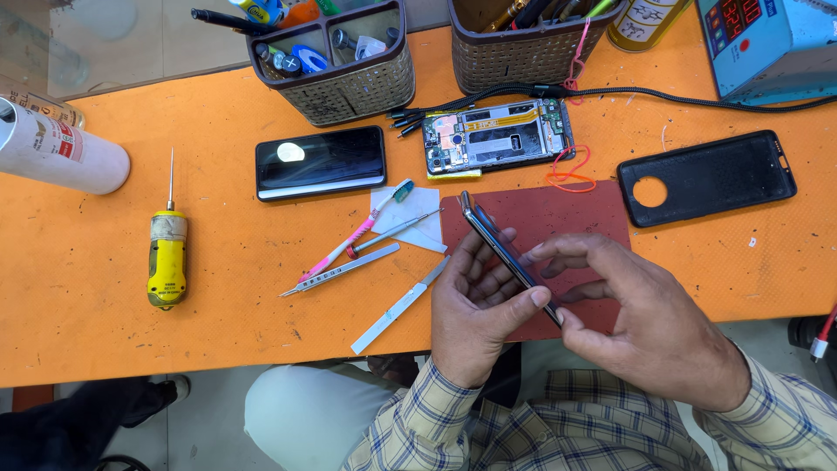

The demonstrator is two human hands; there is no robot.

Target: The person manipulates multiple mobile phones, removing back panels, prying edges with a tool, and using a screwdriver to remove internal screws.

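Both hands work over the dark red rectangular mat (558,218) at the near-centre of the orange table (218,262). Left hand (475,305) and right hand (645,314) hold one slim dark phone panel w/ metallic edge (506,251), turned edge-on to the camera, tilted, far end up-left, near end down-right. Left hand: fingers curled behind the panel, thumb pressed along its near edge; closed in a pinch on it. Right hand: thumb and fingertips gripping the panel's right side and near end, also pinching. Panel is above the mat, not lying on it.

Far of the mat: opened phone body w/ exposed circuit boards (497,135), cables plugged at its left. Left of that: black glossy phone lying flat (320,162). Right: black soft phone case w/ round camera hole (706,177).

Left of the mat: pink-handled toothbrush (357,235), steel tweezers (340,270), thin white flat strip tool (401,305), white tissue scrap (410,214). Further left: yellow-handled screwdriver (167,253); white cylinder (57,148) at far-left edge.

Far edge: two brown woven tool baskets (357,83), blue box unit w/ red display (767,44) at far right.
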